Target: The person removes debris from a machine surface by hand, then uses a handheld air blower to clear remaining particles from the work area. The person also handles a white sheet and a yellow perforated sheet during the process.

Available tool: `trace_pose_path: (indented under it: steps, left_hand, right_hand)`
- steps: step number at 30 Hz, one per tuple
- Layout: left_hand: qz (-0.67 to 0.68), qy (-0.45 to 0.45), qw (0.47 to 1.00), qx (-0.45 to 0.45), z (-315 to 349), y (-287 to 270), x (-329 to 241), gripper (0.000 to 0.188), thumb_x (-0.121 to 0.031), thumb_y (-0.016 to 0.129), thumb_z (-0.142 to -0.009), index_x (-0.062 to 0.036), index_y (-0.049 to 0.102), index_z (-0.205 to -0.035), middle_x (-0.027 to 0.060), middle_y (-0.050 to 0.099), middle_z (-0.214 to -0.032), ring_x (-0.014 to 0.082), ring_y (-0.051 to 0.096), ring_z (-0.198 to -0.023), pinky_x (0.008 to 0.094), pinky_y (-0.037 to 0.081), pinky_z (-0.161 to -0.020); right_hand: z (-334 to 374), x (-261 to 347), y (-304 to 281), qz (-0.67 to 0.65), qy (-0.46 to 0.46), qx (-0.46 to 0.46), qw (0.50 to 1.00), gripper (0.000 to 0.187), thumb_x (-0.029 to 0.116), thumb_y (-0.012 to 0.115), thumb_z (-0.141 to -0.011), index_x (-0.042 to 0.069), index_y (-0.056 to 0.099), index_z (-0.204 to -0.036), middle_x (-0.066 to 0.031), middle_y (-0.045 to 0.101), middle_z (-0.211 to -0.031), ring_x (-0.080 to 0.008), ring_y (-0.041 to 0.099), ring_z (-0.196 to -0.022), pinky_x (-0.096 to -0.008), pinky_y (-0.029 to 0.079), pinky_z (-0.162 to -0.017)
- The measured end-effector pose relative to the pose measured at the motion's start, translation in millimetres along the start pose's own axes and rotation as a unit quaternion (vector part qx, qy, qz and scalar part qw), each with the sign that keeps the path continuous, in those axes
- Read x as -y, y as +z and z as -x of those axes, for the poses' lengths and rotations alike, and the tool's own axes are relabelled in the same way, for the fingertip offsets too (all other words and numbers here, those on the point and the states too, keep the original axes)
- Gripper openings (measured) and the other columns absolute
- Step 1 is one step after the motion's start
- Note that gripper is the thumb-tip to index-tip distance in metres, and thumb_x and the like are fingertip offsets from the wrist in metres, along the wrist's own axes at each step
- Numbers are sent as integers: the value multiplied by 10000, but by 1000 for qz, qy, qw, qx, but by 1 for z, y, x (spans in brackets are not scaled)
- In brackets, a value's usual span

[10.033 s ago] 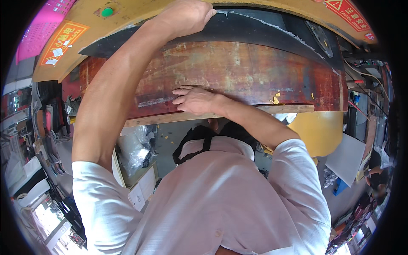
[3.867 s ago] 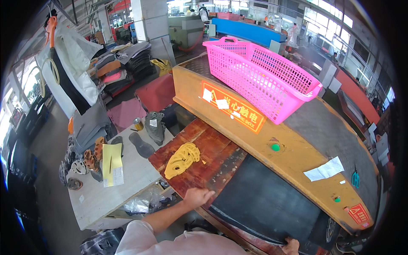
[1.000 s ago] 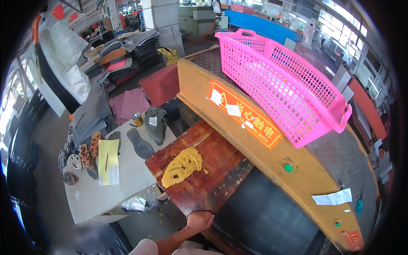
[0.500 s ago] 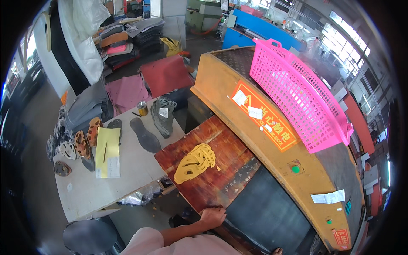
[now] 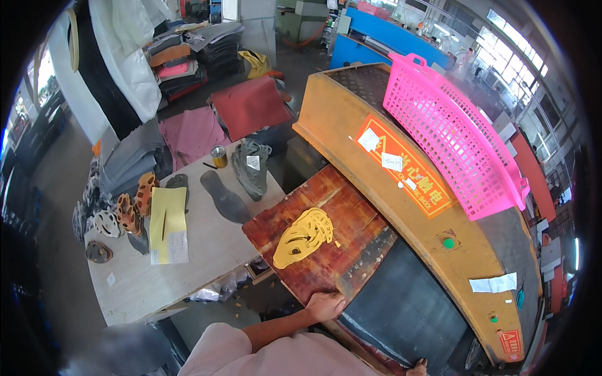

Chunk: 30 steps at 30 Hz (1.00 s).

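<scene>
While a yellow-orange beam (image 5: 338, 113) is spanning the scene, both hands are staying low by a black sheet (image 5: 407, 301)

The beam is running diagonally past the far side of the work, its right end curving toward the lower right corner. At left, a pale worktop (image 5: 213, 276) is adjoining a red-brown board (image 5: 357, 207). On the right part of that board the black sheet is lying flat, its far edge meeting the line of the beam. A pink basket (image 5: 439, 131) is standing on top of the beam.

Yellow pieces (image 5: 301, 235) with cut-out openings are lying on the bare left part of the board, well apart from the hands. A yellow paper (image 5: 168, 216) and a grey sole (image 5: 224, 197) are resting on the worktop.

The left hand (image 5: 326, 306) is touching the near edge of the board, just beside the sheet's near left corner; its fingers are curling inward, but whether they are pinching anything cannot be told. At the lower rim, the right hand (image 5: 418, 367) is showing only partly, by the sheet's near edge, so its grip cannot be told either. A small tin (image 5: 219, 156) is standing toward the worktop's far end, and a green button (image 5: 449, 242) is sitting on the beam's face.
</scene>
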<state>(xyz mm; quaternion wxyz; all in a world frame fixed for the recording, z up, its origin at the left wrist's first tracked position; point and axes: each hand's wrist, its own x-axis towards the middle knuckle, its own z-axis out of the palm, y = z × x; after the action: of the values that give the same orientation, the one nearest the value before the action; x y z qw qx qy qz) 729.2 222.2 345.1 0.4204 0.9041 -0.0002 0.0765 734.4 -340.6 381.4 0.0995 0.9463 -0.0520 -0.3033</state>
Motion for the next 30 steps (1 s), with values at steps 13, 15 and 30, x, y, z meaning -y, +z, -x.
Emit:
trace_pose_path:
  steps: [13, 15, 30]
  left_hand:
    - [27, -1, 998, -55, 0, 1, 1, 222, -264, 550, -1026, -76, 654, -968, 142, 738, -893, 332, 723, -809, 452, 589, -726]
    - [33, 2, 997, -66, 0, 0, 0, 215, -261, 555, -1025, -80, 654, -965, 139, 737, -892, 329, 723, -804, 449, 590, -724]
    - [31, 10, 996, -87, 0, 3, -1, 140, -213, 636, -962, -81, 672, -930, 119, 726, -874, 327, 712, -773, 437, 585, -721]
  right_hand:
    - [14, 19, -24, 13, 9, -12, 1000, 700, 295, 537, -949, -88, 391, -1516, -325, 459, -1532, -454, 452, -1431, -455, 369, -1194]
    - [14, 20, -24, 6, 13, 13, 1000, 682, 285, 529, -950, -92, 401, -1504, -317, 472, -1523, -442, 451, -1437, -454, 373, -1190]
    - [-7, -6, 13, 29, 30, 1, 999, 907, 261, 616, -883, -84, 193, -1608, -299, 314, -1639, -411, 350, -1515, -398, 299, -1253]
